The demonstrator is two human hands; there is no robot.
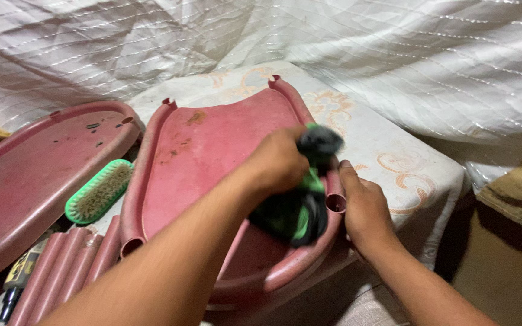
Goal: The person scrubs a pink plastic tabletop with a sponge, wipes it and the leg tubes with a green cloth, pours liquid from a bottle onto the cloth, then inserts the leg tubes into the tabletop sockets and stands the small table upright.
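Stretching up from the bottom edge, the left hand (279,160) is clenching a crumpled dark green cloth (300,208) and pressing it onto the dusty-pink plastic shelf panel (212,157), apparently to rub at its stains. Beside it, the right hand (364,208) is curling its fingers over the panel's tubular rim, seemingly bracing it on the patterned cloth-covered table (412,163). 1 green scrubbing brush (99,192) is lying between this panel and a second pink panel (37,163).
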